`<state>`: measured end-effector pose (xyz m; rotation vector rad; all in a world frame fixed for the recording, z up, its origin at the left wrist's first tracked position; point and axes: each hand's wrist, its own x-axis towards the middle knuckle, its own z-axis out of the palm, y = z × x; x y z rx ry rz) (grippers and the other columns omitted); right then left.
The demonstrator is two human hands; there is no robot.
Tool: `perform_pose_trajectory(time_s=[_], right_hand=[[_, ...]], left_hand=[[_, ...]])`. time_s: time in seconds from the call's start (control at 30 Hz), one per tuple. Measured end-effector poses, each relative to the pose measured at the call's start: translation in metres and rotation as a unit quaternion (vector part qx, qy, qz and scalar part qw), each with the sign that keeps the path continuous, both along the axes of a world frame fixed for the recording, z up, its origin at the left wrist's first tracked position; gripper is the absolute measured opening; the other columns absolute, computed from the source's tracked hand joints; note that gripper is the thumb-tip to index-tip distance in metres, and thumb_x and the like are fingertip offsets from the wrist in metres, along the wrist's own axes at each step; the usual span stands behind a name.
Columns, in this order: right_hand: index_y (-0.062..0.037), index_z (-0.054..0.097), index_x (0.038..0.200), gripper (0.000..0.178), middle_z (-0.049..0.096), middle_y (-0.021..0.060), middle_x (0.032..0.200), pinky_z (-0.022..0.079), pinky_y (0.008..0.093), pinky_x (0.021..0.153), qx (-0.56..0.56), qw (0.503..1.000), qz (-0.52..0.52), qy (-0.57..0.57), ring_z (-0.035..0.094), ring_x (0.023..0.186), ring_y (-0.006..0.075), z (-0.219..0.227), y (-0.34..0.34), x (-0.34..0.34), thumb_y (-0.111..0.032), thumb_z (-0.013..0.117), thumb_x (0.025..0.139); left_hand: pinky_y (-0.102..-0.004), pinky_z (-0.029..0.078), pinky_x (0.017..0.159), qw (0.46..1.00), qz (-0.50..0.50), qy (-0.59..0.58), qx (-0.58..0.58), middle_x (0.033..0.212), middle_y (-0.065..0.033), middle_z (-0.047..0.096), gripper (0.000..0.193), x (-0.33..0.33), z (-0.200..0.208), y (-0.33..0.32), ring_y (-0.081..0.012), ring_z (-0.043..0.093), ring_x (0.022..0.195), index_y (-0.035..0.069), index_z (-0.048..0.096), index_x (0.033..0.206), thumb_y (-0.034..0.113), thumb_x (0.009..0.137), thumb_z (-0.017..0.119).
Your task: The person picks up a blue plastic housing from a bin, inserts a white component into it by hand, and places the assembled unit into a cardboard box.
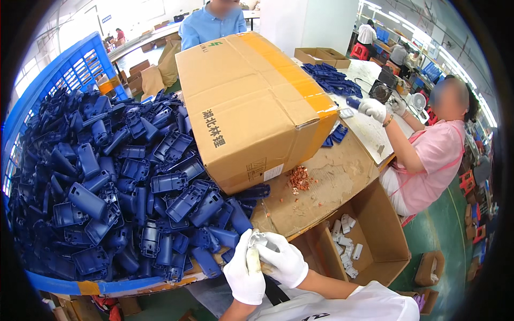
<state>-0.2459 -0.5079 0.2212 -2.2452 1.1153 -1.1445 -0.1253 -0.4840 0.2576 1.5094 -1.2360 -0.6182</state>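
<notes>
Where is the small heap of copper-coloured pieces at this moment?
In the head view, the copper-coloured heap lies right of centre on the flat cardboard sheet, just below the big closed carton.

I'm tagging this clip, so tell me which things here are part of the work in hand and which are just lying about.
In use:
- left hand and right hand, both gloved, together holding a small pale part
- open box of pale parts
- heap of dark blue plastic housings

Lying about:
- big closed carton
- coppery bits on cardboard sheet
- blue crate
- small fan
</notes>
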Motion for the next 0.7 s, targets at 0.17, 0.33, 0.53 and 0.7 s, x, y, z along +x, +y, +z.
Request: perform_pose_trajectory(time_s=[0.17,0.33,0.53,0.7], right_hand=[[-0.0106,0.064,0.115,0.051,0.057,0.0172,0.123,0.054,0.0376,0.081,-0.004,1.0,-0.007,-0.011,0.063,0.102,0.0339,-0.0042,0.0012,0.0011,-0.012,0.082,0.067],[-0.01,0.061,0.118,0.056,0.057,0.0161,0.124,0.054,0.0377,0.084,0.027,1.0,-0.011,-0.005,0.063,0.104,0.0338,-0.0016,0.0018,0.0018,-0.012,0.082,0.066],[-0.0099,0.058,0.12,0.058,0.057,0.0157,0.124,0.054,0.0378,0.085,0.037,0.999,-0.007,-0.006,0.062,0.105,0.0337,-0.0008,0.0016,0.0014,-0.012,0.082,0.067],[-0.0104,0.059,0.119,0.058,0.057,0.0149,0.124,0.054,0.0375,0.084,0.039,0.999,-0.006,-0.004,0.062,0.105,0.033,-0.0015,0.0018,0.0003,-0.013,0.082,0.067]], left_hand=[[-0.0308,0.052,0.084,0.999,-0.024,0.022,-0.006,0.106,-0.0207,0.07,0.032,0.004,-0.0015,0.0008,-0.0252,0.07,0.094,-0.003,0.061,0.123,0.008,0.095,0.05],[-0.0308,0.052,0.084,0.999,-0.033,0.042,-0.008,0.107,-0.0202,0.07,0.032,0.0056,-0.0054,0.0018,-0.0238,0.069,0.096,-0.003,0.06,0.123,0.008,0.095,0.05],[-0.0304,0.052,0.084,0.998,-0.032,0.059,-0.005,0.107,-0.0197,0.07,0.033,0.0058,-0.0086,0.003,-0.0222,0.069,0.095,-0.004,0.06,0.124,0.009,0.095,0.051],[-0.0305,0.052,0.084,0.998,-0.029,0.059,0.004,0.106,-0.0195,0.07,0.033,0.0052,-0.0072,0.0035,-0.0224,0.069,0.094,-0.004,0.061,0.123,0.009,0.094,0.052]])
